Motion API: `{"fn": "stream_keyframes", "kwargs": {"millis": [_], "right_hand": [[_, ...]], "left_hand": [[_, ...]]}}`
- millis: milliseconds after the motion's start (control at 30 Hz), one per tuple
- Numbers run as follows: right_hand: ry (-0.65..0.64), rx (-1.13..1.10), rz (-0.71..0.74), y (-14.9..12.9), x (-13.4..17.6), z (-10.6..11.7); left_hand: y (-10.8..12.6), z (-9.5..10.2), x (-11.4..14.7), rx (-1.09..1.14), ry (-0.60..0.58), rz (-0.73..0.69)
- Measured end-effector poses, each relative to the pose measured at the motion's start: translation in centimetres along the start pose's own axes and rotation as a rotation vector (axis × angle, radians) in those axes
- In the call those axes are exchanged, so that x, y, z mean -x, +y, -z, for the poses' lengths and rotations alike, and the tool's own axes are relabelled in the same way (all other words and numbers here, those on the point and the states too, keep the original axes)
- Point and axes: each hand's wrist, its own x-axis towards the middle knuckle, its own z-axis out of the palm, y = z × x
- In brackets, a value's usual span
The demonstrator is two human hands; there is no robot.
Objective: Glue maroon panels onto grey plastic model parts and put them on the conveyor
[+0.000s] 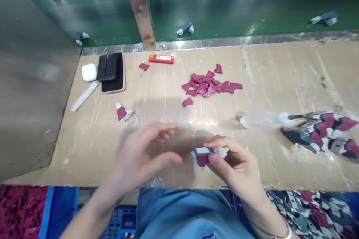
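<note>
Pinched between the thumb and fingers of my right hand [237, 164] is a small plastic part [203, 153] in blue-grey, white and maroon, held just above the front of the worktable. To its left my left hand [148, 149] is blurred, thumb and fingers apart, with nothing in them. Beyond the hands lies a loose pile of flat maroon pieces [206, 86]. One more maroon piece [144, 67] rests by itself further left. A similar white, grey and maroon part [122, 113] lies on the table left of my left hand.
Assembled parts [322, 134] are heaped at right beside a translucent bottle [263, 120]. A phone [119, 86], black case [107, 66], white earbud case [89, 72] and red box [161, 59] lie at the back left. A metal panel [30, 82] bounds the left; a green conveyor [238, 7] runs behind.
</note>
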Motion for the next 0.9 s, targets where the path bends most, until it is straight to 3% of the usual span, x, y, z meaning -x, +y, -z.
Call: {"fn": "stream_keyframes", "kwargs": {"millis": [100,167,233,300,400,467,533,633,767,900], "right_hand": [[0.049,0.175,0.056,1.0,0.3,2.2],[0.044,0.388,0.131,1.8,0.6,3.4],[0.009,0.652,0.247,2.3,1.1,4.2],[0.001,0.874,0.359,2.5,1.7,4.8],[0.044,0.997,0.417,2.4,2.9,5.2],[0.043,0.975,0.427,2.3,3.7,5.3],[-0.018,0.946,0.454,2.3,4.4,5.3],[-0.113,0.952,0.457,2.4,4.9,4.9],[-0.096,1.003,0.406,2.3,4.5,4.2],[-0.081,0.972,0.460,2.1,3.9,3.8]], "left_hand": [[-0.7,2.5,-4.8,-0.351,0.035,-0.137],[-1.8,2.7,-10.0,-0.501,-0.025,-0.169],[-3.3,1.6,-16.1,-0.616,-0.105,-0.156],[-4.7,-0.2,-22.4,-0.691,-0.100,-0.098],[-6.1,-2.7,-29.6,-0.644,0.081,0.085],[-6.4,-3.4,-32.3,-0.627,0.135,0.174],[-6.2,-3.0,-33.0,-0.639,0.147,0.235],[-4.9,-1.4,-31.7,-0.693,0.112,0.237],[-2.0,0.2,-29.4,-0.743,0.084,0.142],[0.9,0.6,-27.1,-0.737,0.148,0.040]]}}
